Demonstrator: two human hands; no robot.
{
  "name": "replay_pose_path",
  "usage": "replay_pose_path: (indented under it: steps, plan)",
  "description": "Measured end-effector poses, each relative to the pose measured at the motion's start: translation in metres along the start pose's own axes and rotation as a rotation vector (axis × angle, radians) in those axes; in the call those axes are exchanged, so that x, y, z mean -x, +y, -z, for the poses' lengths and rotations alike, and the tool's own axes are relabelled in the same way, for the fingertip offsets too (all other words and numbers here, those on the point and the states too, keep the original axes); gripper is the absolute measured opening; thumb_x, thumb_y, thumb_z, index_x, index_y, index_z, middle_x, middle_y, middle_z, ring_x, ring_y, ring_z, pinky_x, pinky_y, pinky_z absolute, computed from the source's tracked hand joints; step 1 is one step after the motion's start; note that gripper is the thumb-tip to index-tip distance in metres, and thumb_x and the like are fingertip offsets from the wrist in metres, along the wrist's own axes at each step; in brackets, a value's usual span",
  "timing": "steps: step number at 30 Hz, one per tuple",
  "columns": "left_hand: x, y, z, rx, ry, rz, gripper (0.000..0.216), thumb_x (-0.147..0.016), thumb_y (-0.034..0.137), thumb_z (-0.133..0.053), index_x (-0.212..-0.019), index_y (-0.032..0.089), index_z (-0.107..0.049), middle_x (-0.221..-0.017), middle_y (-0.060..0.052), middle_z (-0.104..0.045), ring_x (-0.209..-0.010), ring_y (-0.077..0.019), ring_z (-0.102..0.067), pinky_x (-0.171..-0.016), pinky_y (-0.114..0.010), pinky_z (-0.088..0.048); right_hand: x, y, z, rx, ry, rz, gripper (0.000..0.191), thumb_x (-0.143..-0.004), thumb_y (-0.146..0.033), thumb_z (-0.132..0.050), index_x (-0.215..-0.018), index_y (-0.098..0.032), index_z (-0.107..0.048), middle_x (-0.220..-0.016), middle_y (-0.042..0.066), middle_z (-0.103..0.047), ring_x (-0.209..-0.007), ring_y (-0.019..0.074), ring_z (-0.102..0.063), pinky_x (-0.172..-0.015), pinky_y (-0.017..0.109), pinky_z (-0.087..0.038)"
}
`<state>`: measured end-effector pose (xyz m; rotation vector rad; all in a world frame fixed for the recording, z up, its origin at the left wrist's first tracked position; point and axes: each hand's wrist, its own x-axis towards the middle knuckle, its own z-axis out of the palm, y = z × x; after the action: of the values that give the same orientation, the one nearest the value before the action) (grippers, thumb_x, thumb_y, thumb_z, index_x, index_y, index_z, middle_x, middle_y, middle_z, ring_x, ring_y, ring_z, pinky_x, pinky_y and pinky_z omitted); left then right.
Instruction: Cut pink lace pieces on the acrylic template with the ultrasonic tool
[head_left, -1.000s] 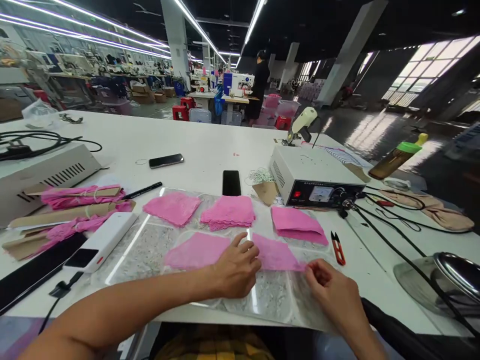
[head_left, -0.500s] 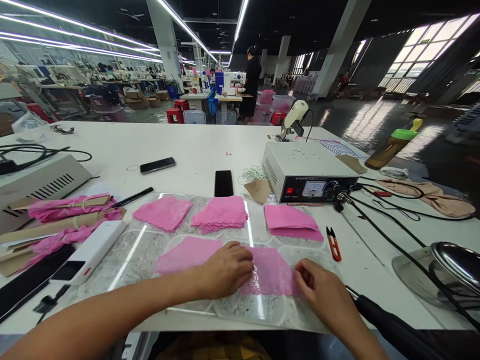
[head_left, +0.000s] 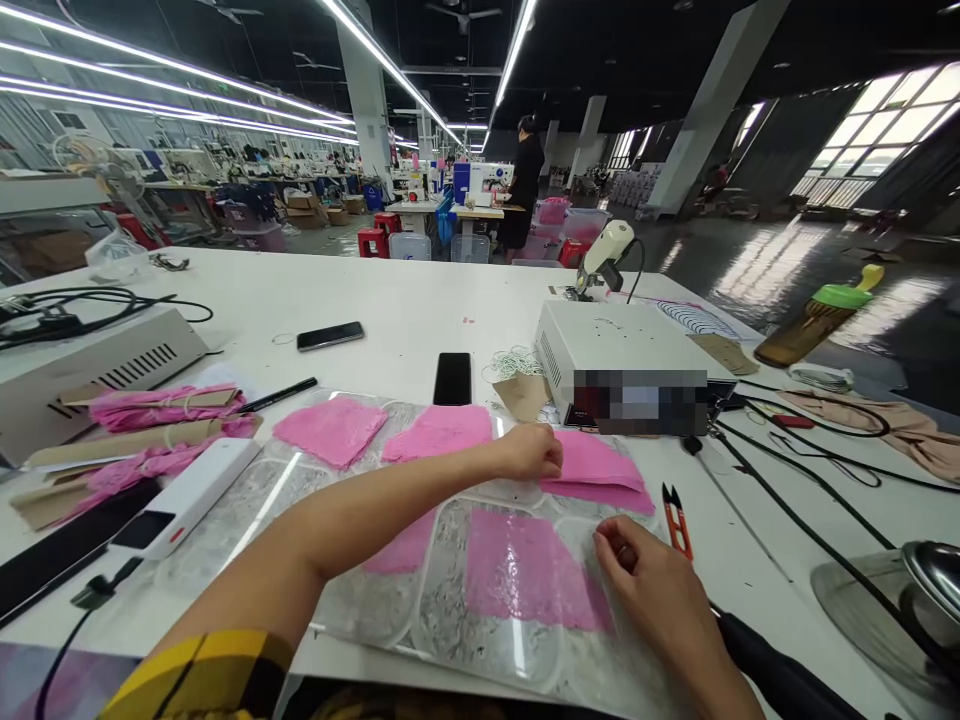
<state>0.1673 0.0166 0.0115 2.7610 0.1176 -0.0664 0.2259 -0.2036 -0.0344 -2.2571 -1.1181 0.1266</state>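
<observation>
My left hand [head_left: 531,452] is closed at the left edge of a stack of smooth pink fabric pieces [head_left: 604,475], fingertips pinching its edge. My right hand [head_left: 652,575] hangs loosely curled, thumb near forefinger, just right of a thin pink lace piece [head_left: 514,565]. That lace lies flat on a clear sheet over a marbled board [head_left: 375,612]. Two more stacks of pink lace, a left stack [head_left: 330,430] and a middle stack [head_left: 439,430], lie along the board's back. Partly hidden under my left forearm is another pink piece [head_left: 405,548].
Orange thread snips [head_left: 676,520] and a black-handled tool [head_left: 780,665] lie near my right hand. Behind stands a white control box [head_left: 615,335] with cables. A phone [head_left: 452,378], a white device [head_left: 187,498], tied pink bundles [head_left: 169,405] and a lidded glass jar [head_left: 862,610] are around.
My left hand has moved from the lace piece up and right to the smooth pink stack. My right hand stays near its place, now apart from the lace. The camera view has shifted.
</observation>
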Motion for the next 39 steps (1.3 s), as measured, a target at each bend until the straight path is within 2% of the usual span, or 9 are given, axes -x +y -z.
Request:
replay_pose_path:
  steps: [5, 10, 13, 16, 19, 24, 31, 36, 39]
  plan:
    - [-0.003, -0.003, -0.006, -0.071, -0.050, -0.006, 0.027, -0.095, 0.033, -0.058, -0.115, 0.014, -0.060, -0.116, -0.008, -0.062, -0.101, -0.0198, -0.062, -0.087, -0.040, -0.054, -0.007, 0.000, 0.000, -0.014, 0.017, -0.003, 0.025, -0.081, -0.046, -0.047, -0.074, -0.026, -0.059, -0.062, -0.001, -0.063, -0.055, 0.0165, -0.057, -0.052, 0.028, -0.037]
    - [0.000, 0.003, -0.002, -0.115, -0.048, 0.004, 0.012, -0.092, 0.023, -0.061, -0.098, 0.014, -0.067, -0.112, -0.007, -0.063, -0.106, -0.0218, -0.060, -0.094, -0.042, -0.049, -0.018, -0.006, 0.005, -0.014, -0.002, -0.015, 0.027, -0.078, -0.047, -0.045, -0.071, -0.025, -0.059, -0.062, 0.001, -0.064, -0.056, 0.0179, -0.058, -0.053, 0.029, -0.037]
    - [0.000, 0.006, -0.003, -0.136, -0.045, 0.010, 0.012, -0.092, 0.018, -0.058, -0.092, 0.015, -0.069, -0.111, -0.007, -0.063, -0.109, -0.0237, -0.059, -0.098, -0.044, -0.045, -0.024, -0.009, 0.008, 0.003, -0.006, -0.023, 0.026, -0.077, -0.045, -0.045, -0.070, -0.025, -0.060, -0.062, 0.001, -0.065, -0.056, 0.0185, -0.058, -0.053, 0.030, -0.037]
    - [-0.003, 0.006, -0.006, -0.153, -0.049, 0.017, 0.014, -0.094, 0.020, -0.055, -0.096, 0.013, -0.068, -0.114, -0.008, -0.063, -0.112, -0.0237, -0.057, -0.100, -0.046, -0.045, -0.029, -0.010, 0.010, 0.010, 0.004, -0.025, 0.025, -0.077, -0.044, -0.046, -0.070, -0.025, -0.060, -0.061, 0.001, -0.065, -0.056, 0.0185, -0.059, -0.054, 0.030, -0.037]
    - [-0.006, 0.003, -0.006, -0.157, -0.061, 0.017, 0.022, -0.095, 0.029, -0.058, -0.109, 0.013, -0.063, -0.118, -0.008, -0.062, -0.110, -0.0226, -0.059, -0.096, -0.046, -0.049, -0.033, -0.009, 0.010, 0.015, 0.029, -0.020, 0.025, -0.078, -0.043, -0.046, -0.071, -0.025, -0.060, -0.063, 0.001, -0.065, -0.057, 0.0183, -0.060, -0.054, 0.030, -0.038]
    - [-0.011, -0.007, 0.005, -0.126, -0.081, 0.006, 0.032, -0.096, 0.034, -0.058, -0.121, 0.015, -0.058, -0.121, -0.009, -0.060, -0.105, -0.0214, -0.062, -0.089, -0.043, -0.054, -0.040, -0.008, 0.008, 0.012, 0.104, 0.015, 0.024, -0.080, -0.040, -0.045, -0.080, -0.024, -0.063, -0.071, 0.001, -0.067, -0.059, 0.0168, -0.060, -0.057, 0.030, -0.042]
    - [-0.016, -0.013, 0.023, -0.080, -0.087, -0.057, 0.032, -0.096, 0.034, -0.058, -0.121, 0.015, -0.057, -0.121, -0.010, -0.060, -0.104, -0.0214, -0.062, -0.089, -0.042, -0.054, -0.058, -0.010, -0.008, 0.070, 0.277, 0.087, 0.031, -0.083, -0.034, -0.048, -0.105, -0.021, -0.065, -0.106, 0.008, -0.066, -0.085, 0.0212, -0.062, -0.075, 0.036, -0.049]
    - [-0.017, -0.012, 0.037, -0.044, -0.085, -0.137, 0.032, -0.095, 0.035, -0.058, -0.119, 0.014, -0.058, -0.117, -0.009, -0.061, -0.101, -0.0203, -0.062, -0.086, -0.041, -0.055, -0.074, -0.004, -0.020, 0.143, 0.371, 0.147, 0.030, -0.082, -0.028, -0.051, -0.105, -0.017, -0.067, -0.103, 0.011, -0.064, -0.096, 0.0242, -0.057, -0.084, 0.040, -0.048]
    - [-0.007, -0.010, 0.045, -0.007, -0.095, -0.192, 0.017, -0.095, 0.028, -0.056, -0.100, 0.013, -0.063, -0.104, -0.006, -0.063, -0.092, -0.0174, -0.061, -0.083, -0.034, -0.052, -0.072, -0.001, -0.017, 0.179, 0.399, 0.203, 0.025, -0.086, -0.027, -0.049, -0.095, -0.017, -0.070, -0.096, 0.010, -0.065, -0.092, 0.0235, -0.055, -0.082, 0.040, -0.047]
